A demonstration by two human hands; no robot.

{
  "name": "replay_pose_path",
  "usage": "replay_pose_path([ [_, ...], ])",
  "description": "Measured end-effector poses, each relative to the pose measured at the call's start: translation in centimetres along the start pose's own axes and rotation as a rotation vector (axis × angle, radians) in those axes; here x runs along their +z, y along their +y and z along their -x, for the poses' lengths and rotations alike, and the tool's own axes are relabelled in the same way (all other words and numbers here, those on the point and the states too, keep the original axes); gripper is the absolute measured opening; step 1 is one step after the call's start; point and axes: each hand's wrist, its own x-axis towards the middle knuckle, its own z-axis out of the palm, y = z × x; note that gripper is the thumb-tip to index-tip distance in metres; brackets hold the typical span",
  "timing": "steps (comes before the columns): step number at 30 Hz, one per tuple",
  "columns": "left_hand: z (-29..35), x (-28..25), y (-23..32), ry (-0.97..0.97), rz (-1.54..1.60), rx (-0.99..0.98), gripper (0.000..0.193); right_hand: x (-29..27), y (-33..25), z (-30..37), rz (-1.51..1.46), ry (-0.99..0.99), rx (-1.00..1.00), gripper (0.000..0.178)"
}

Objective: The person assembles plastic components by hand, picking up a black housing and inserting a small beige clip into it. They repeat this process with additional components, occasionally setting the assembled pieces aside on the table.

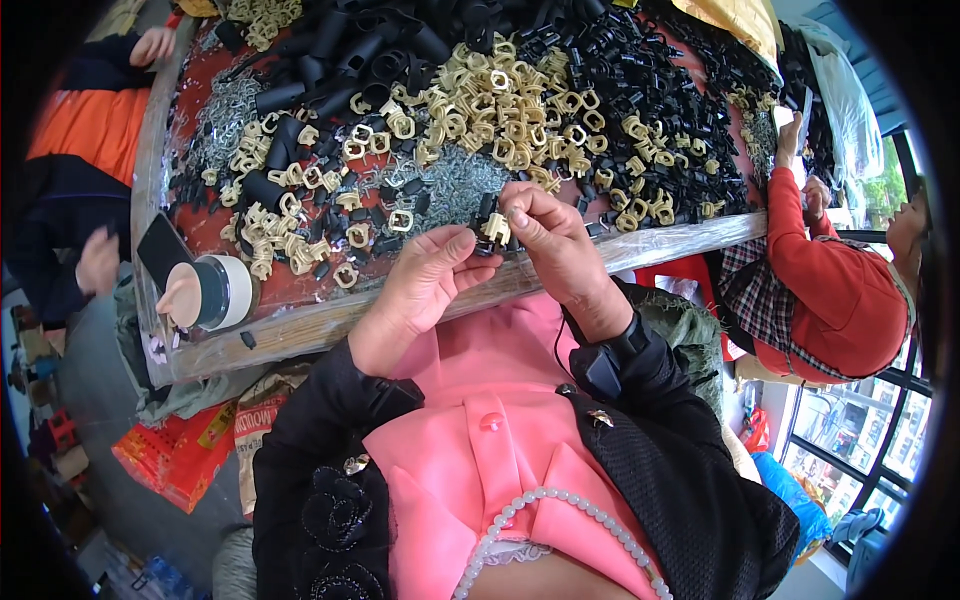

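Note:
Just above the table's near edge, my two hands meet around a small beige plastic ring-like part (496, 228) with black pieces on it. My right hand (563, 245) pinches it from the right between thumb and fingers. From the left, my left hand (432, 278) has its thumb and fingers closed at the black lower side of the same part. My fingers cover some of it. Beyond lie a heap of beige plastic rings (497, 100), a pile of small metal springs or clips (462, 188) and many small black plastic parts (655, 110).
The table has a wooden edge (330, 330). At its left corner stand a white round container (228, 290) and a dark phone-like slab (165, 250). Black tubes (385, 65) lie at the back. A person in red (835, 290) works at right; another person's hand (98, 262) is at left.

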Motion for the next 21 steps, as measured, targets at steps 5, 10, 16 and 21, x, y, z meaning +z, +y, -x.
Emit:
replay_pose_path([
  [5, 0.0, -0.1, 0.0, -0.009, 0.003, -0.006, 0.025, -0.1, 0.4, -0.2, 0.354, -0.034, -0.16, 0.007],
  [10, 0.0, 0.4, 0.1, 0.013, 0.0, -0.035, 0.023, 0.4, 0.6, 0.2, 0.454, 0.093, -0.169, 0.01],
  [16, 0.2, 0.6, 0.2, 0.026, -0.114, -0.003, 0.021, -1.4, -2.0, 0.8, 1.001, 0.104, -0.329, 0.014],
  [21, 0.4, 0.6, 0.2, 0.016, -0.132, 0.007, 0.021, -5.4, -5.3, 2.4, 1.769, 0.11, -0.175, 0.017],
])
